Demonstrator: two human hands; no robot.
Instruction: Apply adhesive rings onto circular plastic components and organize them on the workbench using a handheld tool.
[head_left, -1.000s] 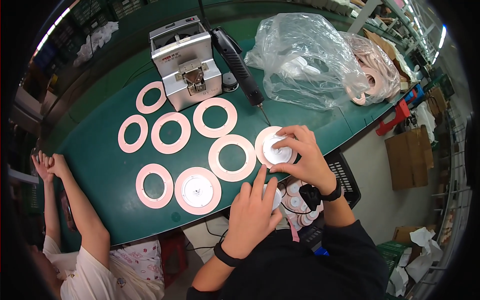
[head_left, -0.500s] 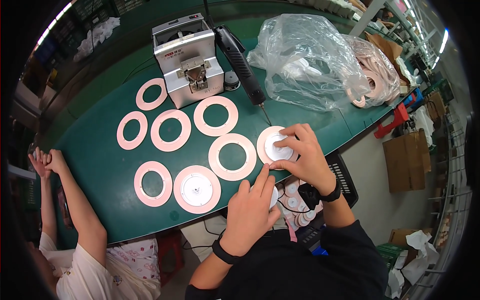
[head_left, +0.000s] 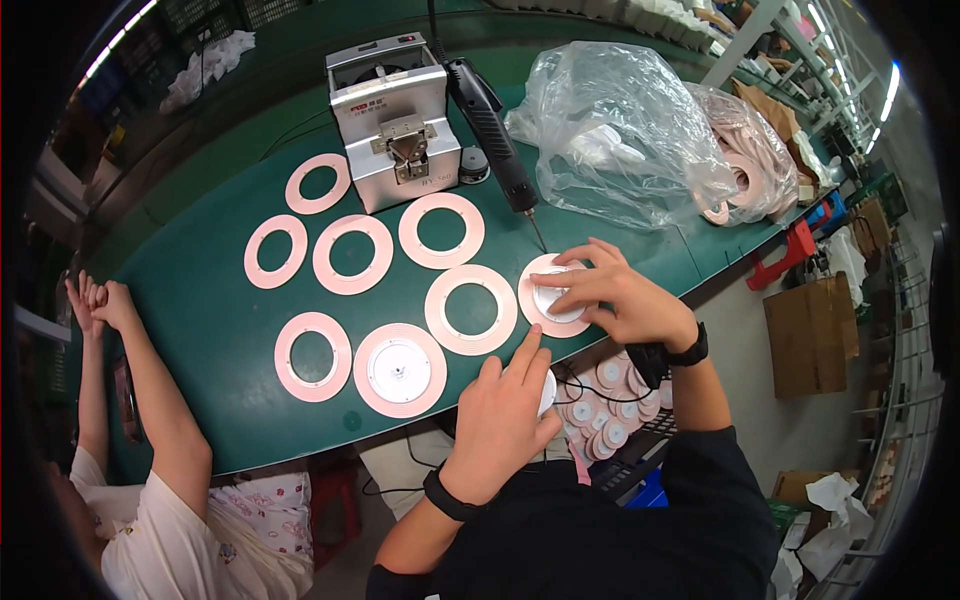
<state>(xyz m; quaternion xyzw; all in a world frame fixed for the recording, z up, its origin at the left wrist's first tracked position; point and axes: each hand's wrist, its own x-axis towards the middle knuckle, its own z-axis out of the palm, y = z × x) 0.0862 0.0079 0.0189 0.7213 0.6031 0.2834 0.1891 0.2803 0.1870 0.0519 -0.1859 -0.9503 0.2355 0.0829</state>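
Observation:
A white round disc (head_left: 546, 297) sits inside a pink ring (head_left: 572, 328) near the table's front edge. Over it my right hand (head_left: 632, 303) arches, its curled fingers on the disc's top and edge; the thumb is partly hidden. My left hand (head_left: 497, 420) is just nearer to me, its extended index fingertip at the ring's near edge. Another white disc (head_left: 547, 393) shows from under that hand, held against the palm by the other fingers. To the left lies an open pink ring (head_left: 437, 309), and beside it a pink ring with a white disc (head_left: 400, 370) fitted in its centre.
Several more pink rings (head_left: 353, 255) lie on the green table (head_left: 210, 330). Behind them stand a silver box-shaped machine (head_left: 400, 130) and a hanging electric screwdriver (head_left: 495, 130). A clear plastic bag (head_left: 620, 130) fills the back right. Another person's arms (head_left: 160, 380) rest at left.
My right hand has turned over the disc, its thumb leaving the ring's near edge and its fingers shifting across the top. My left hand stays nearly in place. The whole view has shifted slightly.

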